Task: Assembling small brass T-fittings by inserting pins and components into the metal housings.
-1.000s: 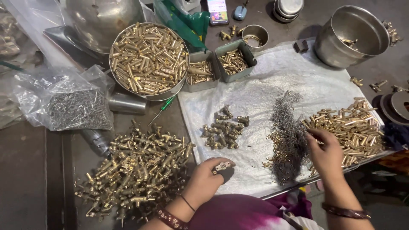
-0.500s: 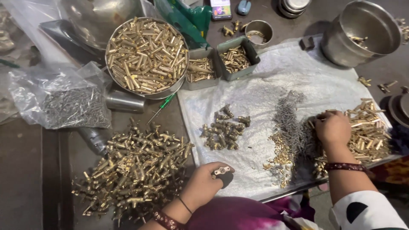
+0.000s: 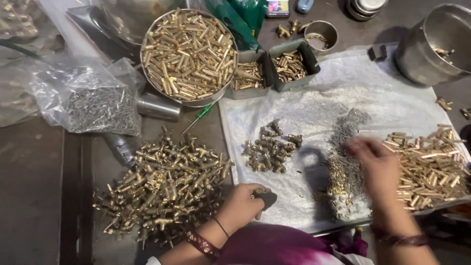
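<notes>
My left hand [image 3: 243, 207] rests at the near edge of the white plastic sheet [image 3: 314, 110], closed on a small dark brass fitting [image 3: 265, 196]. To its left lies a big heap of brass T-shaped fittings [image 3: 164, 184]. My right hand [image 3: 375, 164], blurred by motion, hovers over a strip of tiny grey screws and small brass bits [image 3: 343, 162], beside a pile of brass tubes [image 3: 431, 164]; whether it holds anything is unclear. A small cluster of assembled fittings [image 3: 272, 147] sits between the hands.
A round steel pan of brass tubes [image 3: 189, 51] stands at the back, with two grey trays of brass parts [image 3: 272, 68] beside it. A plastic bag of grey screws [image 3: 95, 105] lies left. A steel pot [image 3: 436, 41] is far right, a green screwdriver [image 3: 198, 115] near the pan.
My right hand has moved left from the brass tube pile to the strip of small screws. The left hand keeps still with its fitting.
</notes>
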